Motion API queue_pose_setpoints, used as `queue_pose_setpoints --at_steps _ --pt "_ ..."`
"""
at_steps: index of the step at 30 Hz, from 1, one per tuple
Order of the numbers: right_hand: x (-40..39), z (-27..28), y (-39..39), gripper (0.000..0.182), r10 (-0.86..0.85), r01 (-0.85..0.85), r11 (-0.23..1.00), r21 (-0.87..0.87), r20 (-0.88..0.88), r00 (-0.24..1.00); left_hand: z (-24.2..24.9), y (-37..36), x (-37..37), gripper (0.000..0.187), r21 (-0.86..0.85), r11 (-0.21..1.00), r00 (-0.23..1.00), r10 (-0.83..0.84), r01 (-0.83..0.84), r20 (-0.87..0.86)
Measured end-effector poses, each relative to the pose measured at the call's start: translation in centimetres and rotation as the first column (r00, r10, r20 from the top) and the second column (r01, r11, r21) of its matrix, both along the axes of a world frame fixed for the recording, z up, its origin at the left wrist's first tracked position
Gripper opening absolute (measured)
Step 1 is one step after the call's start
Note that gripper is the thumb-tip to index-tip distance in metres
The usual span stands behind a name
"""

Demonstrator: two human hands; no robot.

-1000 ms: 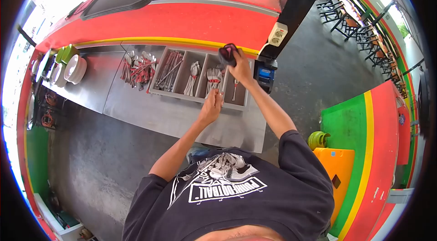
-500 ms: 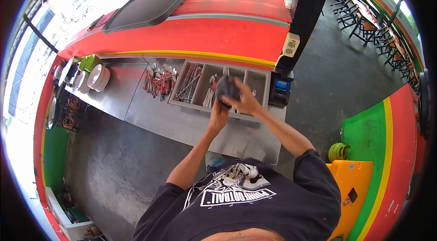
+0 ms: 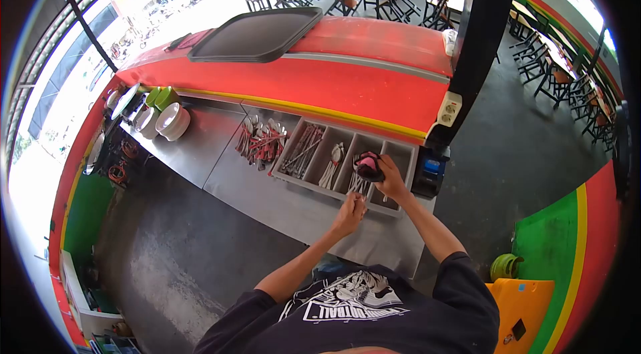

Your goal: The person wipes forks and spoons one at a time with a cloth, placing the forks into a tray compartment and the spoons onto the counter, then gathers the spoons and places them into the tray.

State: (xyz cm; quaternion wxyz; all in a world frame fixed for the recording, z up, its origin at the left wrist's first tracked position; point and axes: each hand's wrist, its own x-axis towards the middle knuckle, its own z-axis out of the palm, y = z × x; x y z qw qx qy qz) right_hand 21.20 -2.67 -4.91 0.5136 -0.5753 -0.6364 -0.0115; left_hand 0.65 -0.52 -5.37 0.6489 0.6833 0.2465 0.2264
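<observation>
Your black T-shirt (image 3: 374,327) reads "FOOTBALL," inverted. Your right hand (image 3: 392,179) grips a bunched black-and-pink cloth (image 3: 368,165) above the gray cutlery tray (image 3: 304,184); your left hand (image 3: 348,216), fingers narrowed, has unclear contents.

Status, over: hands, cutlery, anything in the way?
Right hand holding dark-and-pink bundle over cutlery tray. Left hand at tray's near edge, grip contents unclear. Bundle partly hides cutlery below.
</observation>
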Motion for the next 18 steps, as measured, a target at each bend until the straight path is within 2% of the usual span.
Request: queue_pose_setpoints --at_steps 5,8,11,12,15,16,18 --pt "1.4 1.2 0.4 0.05 -0.05 0.049 0.999 0.005 0.152 0.987 1.4 -0.3 0.2 0.022 -0.065 0.996 0.999 -0.053 0.054 0.007" --pt "1.9 2.7 0.8 0.042 -0.177 0.172 0.983 0.059 0.095 0.98 0.7 -0.1 0.2 0.022 -0.141 0.988 0.998 -0.051 0.055 0.031" --pt "3.2 2.9 2.0 0.037 -0.362 0.372 0.918 0.135 -0.09 0.928 2.6 -0.6 -0.2 0.023 -0.194 0.981 0.999 0.01 -0.003 0.034" --pt "3.8 3.6 1.6 0.042 -0.358 0.365 0.93 0.032 -0.137 0.924 2.6 -0.5 -0.1 0.023 -0.225 0.973 0.998 0.057 -0.048 0.036" --pt "3.3 5.1 1.2 0.038 -0.339 0.393 0.91 0.131 -0.309 0.889 3.0 0.3 0.2 0.024 -0.279 0.944 0.982 0.19 -0.177 0.02" --pt "2.5 6.1 1.1 0.035 -0.276 0.36 0.907 0.217 -0.338 0.9 3.3 0.7 0.4 0.024 -0.276 0.936 0.974 0.229 -0.219 0.002" --pt "0.3 8.1 0.2 0.037 -0.209 0.312 0.937 0.156 -0.462 0.862 3.5 1.1 0.6 0.026 -0.268 0.928 0.964 0.265 -0.258 -0.009"
